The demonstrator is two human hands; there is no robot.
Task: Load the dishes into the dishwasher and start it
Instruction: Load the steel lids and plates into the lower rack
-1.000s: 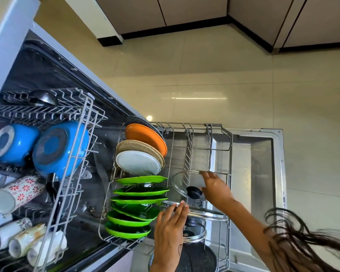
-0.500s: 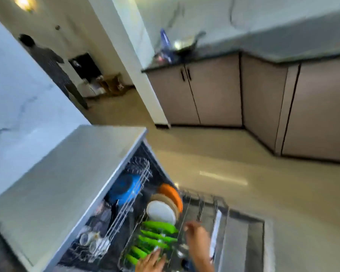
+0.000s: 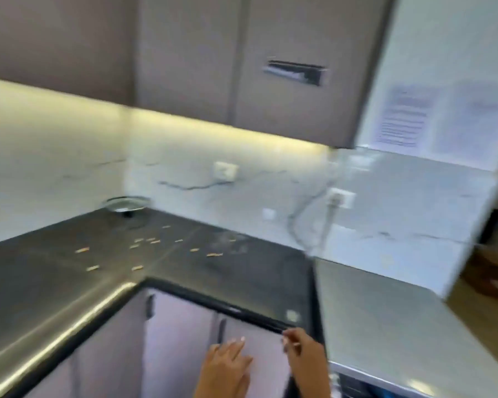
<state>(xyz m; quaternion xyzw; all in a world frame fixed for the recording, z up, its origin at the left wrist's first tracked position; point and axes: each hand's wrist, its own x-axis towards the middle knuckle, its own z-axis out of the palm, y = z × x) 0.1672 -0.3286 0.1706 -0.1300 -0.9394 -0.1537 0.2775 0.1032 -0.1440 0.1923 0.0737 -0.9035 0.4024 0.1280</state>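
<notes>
A person's two hands hang low in a blurred view of an L-shaped kitchen corner, both bare of dishes. The left hand (image 3: 227, 366), at 6 o'clock in the frame, shows fingers straight and loosely spread, grasping nothing. The right hand (image 3: 305, 357), just beside it toward 5 o'clock, has its fingers bent at the knuckles; whether they pinch anything cannot be told through the blur, though nothing shows in them. The dishwasher (image 3: 385, 326) stands at 4 o'clock, its flat pale top filling the lower right of the frame, with only a sliver of its dark interior visible at the bottom edge; its racks and the dishes in them are out of view. The one piece of ware still out looks to be a round glass lid (image 3: 127, 203) with a metal rim, lying on the dark countertop (image 3: 55, 282) at 9 o'clock, near the marble backsplash (image 3: 184, 156) and well apart from both hands. Its dark knob appears to sit beneath it, so it likely rests upside down. Judged from its look, it will be stiff, smooth, fairly light and breakable, best taken by the rim with fingers curled under the edge, or by the knob once turned, and carried without knocking the stone. Pale crumbs (image 3: 144, 242) dot the countertop between lid and hands.
</notes>
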